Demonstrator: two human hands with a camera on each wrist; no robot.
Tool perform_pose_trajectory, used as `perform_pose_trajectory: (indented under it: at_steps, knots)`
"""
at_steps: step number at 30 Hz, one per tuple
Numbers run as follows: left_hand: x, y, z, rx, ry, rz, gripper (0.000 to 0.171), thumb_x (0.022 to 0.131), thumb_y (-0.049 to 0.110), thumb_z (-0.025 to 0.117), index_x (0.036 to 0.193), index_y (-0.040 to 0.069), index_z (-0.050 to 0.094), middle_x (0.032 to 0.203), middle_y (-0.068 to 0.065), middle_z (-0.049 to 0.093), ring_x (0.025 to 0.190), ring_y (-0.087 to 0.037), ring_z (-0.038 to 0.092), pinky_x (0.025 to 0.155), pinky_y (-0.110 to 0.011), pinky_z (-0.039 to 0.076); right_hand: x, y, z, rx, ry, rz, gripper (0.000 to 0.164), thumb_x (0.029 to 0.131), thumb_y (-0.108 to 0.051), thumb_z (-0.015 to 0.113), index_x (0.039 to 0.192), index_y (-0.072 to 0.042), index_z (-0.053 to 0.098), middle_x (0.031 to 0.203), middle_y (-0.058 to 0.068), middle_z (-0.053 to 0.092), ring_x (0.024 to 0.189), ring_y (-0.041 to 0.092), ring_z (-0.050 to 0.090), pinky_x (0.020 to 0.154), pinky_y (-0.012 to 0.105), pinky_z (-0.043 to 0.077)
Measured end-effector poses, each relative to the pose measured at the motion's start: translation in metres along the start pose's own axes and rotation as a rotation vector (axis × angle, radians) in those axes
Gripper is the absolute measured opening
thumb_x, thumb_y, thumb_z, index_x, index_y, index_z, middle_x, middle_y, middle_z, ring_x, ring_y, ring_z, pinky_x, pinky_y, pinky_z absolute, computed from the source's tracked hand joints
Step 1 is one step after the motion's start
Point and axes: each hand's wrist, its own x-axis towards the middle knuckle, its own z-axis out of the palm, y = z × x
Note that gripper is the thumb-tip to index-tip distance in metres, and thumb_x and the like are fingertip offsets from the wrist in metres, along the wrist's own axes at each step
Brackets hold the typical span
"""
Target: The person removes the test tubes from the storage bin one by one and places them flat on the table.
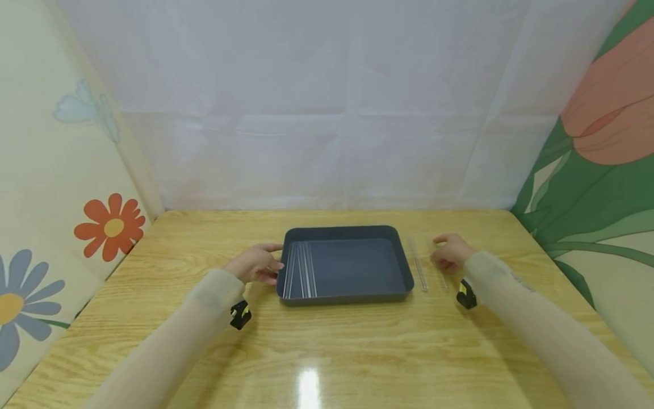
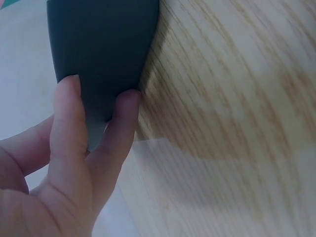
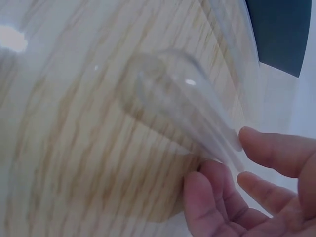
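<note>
A dark grey tray [image 1: 357, 296] lies on the wooden table. My left hand [image 1: 258, 264] is at its left end; in the left wrist view the fingertips [image 2: 129, 98] touch the outer wall. Several thin clear tubes [image 1: 305, 270] lie side by side in the left part of the tray. My right hand [image 1: 452, 254] pinches a clear test tube [image 3: 192, 108] near its far end, to the right of the tray. The tube's rounded end points toward the wrist camera. Another clear tube [image 1: 419, 267] lies between the tray and my right hand.
The light wooden table [image 1: 347, 346] extends around the tray. A white cloth [image 1: 327, 113] hangs behind it, with flower-printed panels [image 1: 613, 187] on both sides. A bright reflection shows on the table near the front.
</note>
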Motion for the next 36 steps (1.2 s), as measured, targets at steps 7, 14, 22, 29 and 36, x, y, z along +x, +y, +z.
perform_pose_trajectory:
  at_steps: [7, 14, 22, 29, 36]
  knots:
    - [0.0, 0.0, 0.001, -0.009, 0.003, -0.002, 0.069, 0.093, -0.011, 0.049, 0.154, 0.004, 0.021, 0.121, -0.027, 0.053, 0.069, -0.017, 0.06, 0.058, -0.024, 0.056, 0.002, -0.001, 0.001, 0.033, -0.005, 0.001, 0.069, 0.087, 0.001, 0.058, 0.144, 0.014, 0.021, 0.062, 0.001, 0.051, 0.054, 0.011, 0.047, 0.05, 0.024, 0.046]
    - [0.0, 0.0, 0.001, -0.007, -0.003, 0.007, 0.069, 0.094, -0.01, 0.049, 0.154, 0.004, 0.02, 0.121, -0.028, 0.053, 0.069, -0.017, 0.06, 0.058, -0.024, 0.056, 0.0, 0.001, -0.003, 0.037, -0.001, 0.008, 0.071, 0.088, -0.002, 0.059, 0.144, 0.016, 0.019, 0.067, 0.004, 0.053, 0.055, 0.011, 0.049, 0.052, 0.025, 0.047]
    - [-0.002, 0.0, 0.001, -0.001, -0.004, 0.009, 0.069, 0.094, -0.01, 0.048, 0.155, 0.003, 0.019, 0.117, -0.025, 0.053, 0.067, -0.016, 0.059, 0.057, -0.024, 0.056, -0.005, 0.004, -0.013, -0.053, 0.006, -0.021, 0.064, 0.093, -0.012, 0.057, 0.142, 0.015, 0.025, 0.093, 0.018, 0.063, 0.075, 0.021, 0.06, 0.066, 0.036, 0.056]
    - [-0.001, -0.001, 0.0, -0.003, -0.003, 0.007, 0.068, 0.093, -0.01, 0.049, 0.154, 0.002, 0.02, 0.116, -0.024, 0.053, 0.069, -0.017, 0.059, 0.057, -0.024, 0.056, -0.018, 0.0, -0.018, -0.032, -0.009, -0.033, 0.063, 0.096, -0.012, 0.055, 0.143, 0.015, 0.024, 0.107, 0.028, 0.057, 0.086, 0.026, 0.061, 0.074, 0.04, 0.056]
    - [0.002, -0.002, 0.0, -0.008, -0.007, 0.004, 0.068, 0.094, -0.011, 0.048, 0.154, 0.003, 0.019, 0.114, -0.023, 0.054, 0.073, -0.019, 0.059, 0.058, -0.023, 0.056, -0.024, -0.004, -0.024, 0.006, -0.026, -0.057, 0.063, 0.098, -0.015, 0.053, 0.144, 0.015, 0.022, 0.118, 0.035, 0.052, 0.09, 0.028, 0.062, 0.076, 0.041, 0.056]
